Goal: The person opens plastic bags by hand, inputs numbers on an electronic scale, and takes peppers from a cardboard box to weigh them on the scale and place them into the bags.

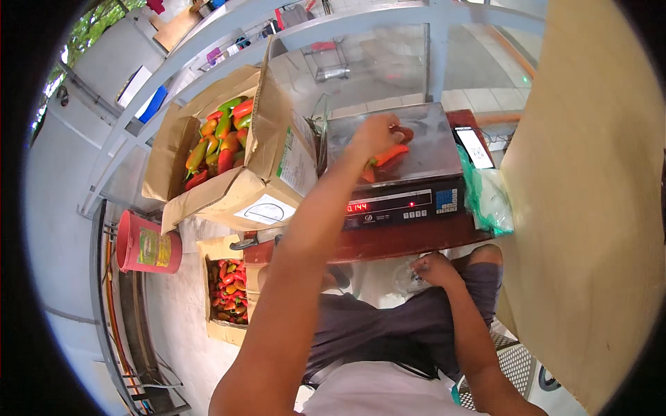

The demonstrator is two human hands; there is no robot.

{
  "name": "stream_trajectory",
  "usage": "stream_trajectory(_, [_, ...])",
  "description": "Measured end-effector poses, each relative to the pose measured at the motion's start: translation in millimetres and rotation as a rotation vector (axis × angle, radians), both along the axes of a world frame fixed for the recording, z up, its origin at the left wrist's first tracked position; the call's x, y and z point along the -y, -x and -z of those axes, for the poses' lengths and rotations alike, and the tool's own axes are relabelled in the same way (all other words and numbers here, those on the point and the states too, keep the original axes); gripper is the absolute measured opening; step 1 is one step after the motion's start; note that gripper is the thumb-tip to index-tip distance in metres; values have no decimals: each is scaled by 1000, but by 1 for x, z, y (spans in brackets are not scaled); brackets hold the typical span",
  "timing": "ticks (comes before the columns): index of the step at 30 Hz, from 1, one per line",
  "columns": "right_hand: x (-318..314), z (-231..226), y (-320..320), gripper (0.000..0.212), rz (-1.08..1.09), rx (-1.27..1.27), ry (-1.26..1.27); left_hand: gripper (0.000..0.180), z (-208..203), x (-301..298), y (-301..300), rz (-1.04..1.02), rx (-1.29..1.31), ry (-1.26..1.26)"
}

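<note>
Over the metal pan of a digital weighing scale point(433, 149), my left hand point(377, 135) is closed with its fingers curled around a dark reddish pepper point(405, 132), mostly covered by the fingers. An orange-red pepper point(390, 155) with a green stem end lies on the pan just below that hand, and its reflection shows in the metal. Low at the right, by my knee and under the table edge, my right hand point(436, 269) is closed on a clear plastic bag point(406, 279). The scale's red display is lit.
Left of the scale stands an open cardboard box point(284, 156) of red and green peppers. A lower box point(225, 333) of red peppers sits on the floor near a pink bucket point(128, 243). A knife handle point(244, 243), phone point(474, 147) and green plastic bag point(475, 187) are around the scale. A wooden panel point(590, 194) rises at right.
</note>
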State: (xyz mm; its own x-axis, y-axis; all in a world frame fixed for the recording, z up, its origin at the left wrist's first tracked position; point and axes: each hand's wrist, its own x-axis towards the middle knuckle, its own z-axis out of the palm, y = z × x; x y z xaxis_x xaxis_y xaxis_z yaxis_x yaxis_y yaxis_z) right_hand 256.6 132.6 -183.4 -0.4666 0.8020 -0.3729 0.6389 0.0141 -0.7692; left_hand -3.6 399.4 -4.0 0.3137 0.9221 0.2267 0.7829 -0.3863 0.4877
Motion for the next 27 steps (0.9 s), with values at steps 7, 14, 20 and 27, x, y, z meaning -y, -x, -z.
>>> stream_trajectory(7, [-4,-10,5,25,-32,66,-7,29,-46,5,50,-25,-19,-4])
stream_trajectory(14, [-2,-6,0,28,-48,41,-81,25,-82,19,64,-45,-20,10])
stream_trajectory(20, [-2,-8,1,27,-37,58,-39,26,-84,14,65,-60,-40,-12])
stream_trajectory(27, [-3,-10,0,25,-13,-1,-47,28,-78,-2,44,-37,-56,23])
